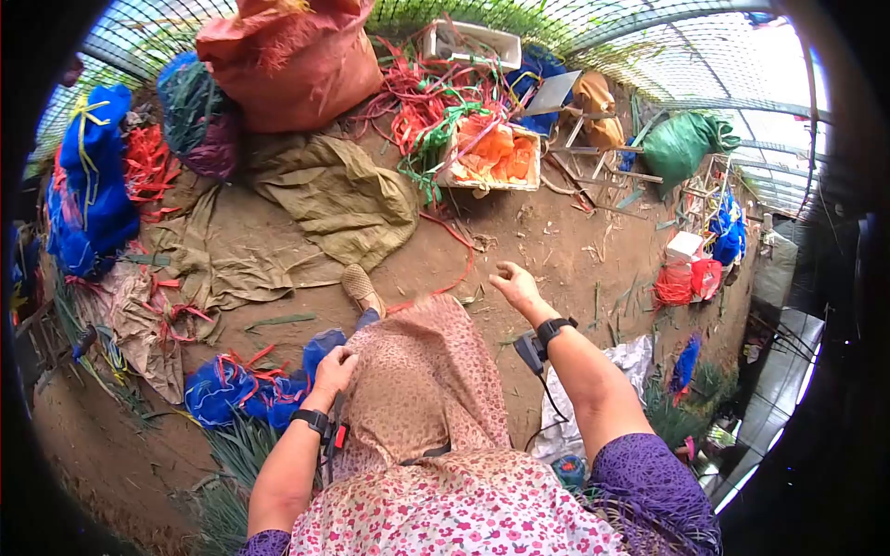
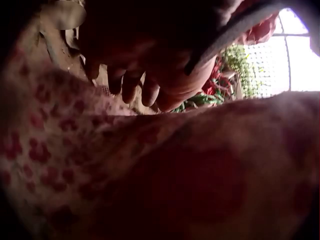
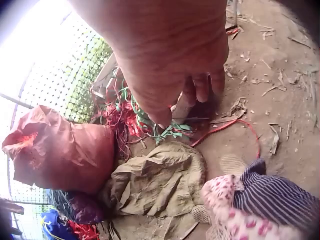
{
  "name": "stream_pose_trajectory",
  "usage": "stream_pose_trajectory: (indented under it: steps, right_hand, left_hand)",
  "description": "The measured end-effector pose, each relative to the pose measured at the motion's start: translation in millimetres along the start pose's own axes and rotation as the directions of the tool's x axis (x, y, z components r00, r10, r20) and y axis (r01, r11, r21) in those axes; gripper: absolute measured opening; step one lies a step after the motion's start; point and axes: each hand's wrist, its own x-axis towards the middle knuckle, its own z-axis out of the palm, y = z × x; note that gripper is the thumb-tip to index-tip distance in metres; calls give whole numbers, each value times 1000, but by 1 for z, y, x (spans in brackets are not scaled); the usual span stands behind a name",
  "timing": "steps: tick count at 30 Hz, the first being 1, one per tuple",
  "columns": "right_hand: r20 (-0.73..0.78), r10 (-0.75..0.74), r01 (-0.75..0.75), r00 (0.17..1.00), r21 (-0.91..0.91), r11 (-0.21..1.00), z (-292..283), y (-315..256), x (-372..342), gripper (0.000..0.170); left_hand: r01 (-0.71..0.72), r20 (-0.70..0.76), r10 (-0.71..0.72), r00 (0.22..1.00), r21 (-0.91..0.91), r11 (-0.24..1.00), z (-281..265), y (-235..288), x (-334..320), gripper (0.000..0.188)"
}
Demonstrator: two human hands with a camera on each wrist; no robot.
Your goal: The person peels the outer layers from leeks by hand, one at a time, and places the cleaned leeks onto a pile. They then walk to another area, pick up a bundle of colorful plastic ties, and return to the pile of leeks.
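Observation:
My right hand (image 1: 517, 287) hangs in the air over the dirt ground, its fingers loosely bent and nothing between them. The right wrist view also shows this hand (image 3: 175, 70) bare, with red and green straps (image 3: 132, 120) behind it. At the left edge of the apron (image 1: 394, 394), my left hand (image 1: 334, 372) is held low with relaxed fingers. In the dark left wrist view, the fingers of that hand (image 2: 135, 90) hang just above the flowered cloth (image 2: 45, 150). Beside the left hand lies blue netting (image 1: 227, 389) with red strips on it.
A spread olive sheet (image 1: 343, 199) lies ahead, with a big red sack (image 1: 292, 69) behind it. A white foam box (image 1: 533, 162) holds orange material. Blue bundles (image 1: 97, 176) stand at left, and a green sack (image 1: 686, 148) at right. A red strap (image 1: 459, 264) crosses the ground.

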Motion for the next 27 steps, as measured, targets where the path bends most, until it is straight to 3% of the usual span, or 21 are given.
stream_pose_trajectory:
  steps: [1,2,3,5,6,8,9,10,11,15,17,20,23,24,25,27]
  right_hand:
    - [22,-4,5,1000,-28,1000,2,-6,21,54]
    - [45,-10,13,999,-57,998,4,-16,42,54]
    - [69,-16,22,997,-84,996,7,-25,64,54]
    - [15,-176,174,984,-250,953,17,-40,110,54]
    - [6,-262,249,965,-330,910,24,-48,134,54]
    - [0,-277,233,961,-537,810,41,-74,185,60]
    - [-10,-376,292,927,-612,735,51,-84,212,61]
    - [-17,-460,317,888,-701,639,61,-100,233,62]
    - [-10,-502,356,865,-692,628,70,-108,253,65]
    - [226,-495,433,839,-828,356,109,-106,334,84]
    - [341,-507,505,792,-832,229,117,-94,360,66]
    - [497,-292,538,817,-839,77,126,-79,388,51]
    - [613,-125,617,780,-720,319,123,-71,416,37]
    - [464,-373,595,804,-649,474,113,-91,411,26]
    - [302,-645,707,702,-410,577,102,-104,425,29]
    - [-58,-772,727,633,-301,618,70,-164,448,24]
  left_hand:
    - [8,31,-9,999,33,999,6,3,7,27]
    - [-98,93,88,992,111,989,16,-8,15,28]
    - [-79,149,45,988,229,970,23,-16,19,38]
    - [-120,180,59,982,352,928,43,-32,16,40]
    - [-152,133,107,985,401,903,47,-24,10,41]
    - [-120,54,108,993,428,896,51,-16,20,41]
    - [-102,10,109,994,447,889,51,-11,27,41]
    - [-52,-18,67,998,446,894,50,-1,33,40]
    - [-5,-27,18,999,423,906,52,1,36,39]
    - [116,-55,-103,993,343,932,67,2,55,38]
    - [161,-49,-153,987,309,937,74,2,55,39]
    - [205,-37,-202,979,263,943,78,9,62,39]
    - [189,-51,-182,982,205,960,79,11,71,38]
    - [188,-57,-180,982,199,962,78,12,72,37]
    - [188,-64,-179,982,191,963,78,15,73,37]
    - [201,-70,-191,979,175,964,77,21,77,36]
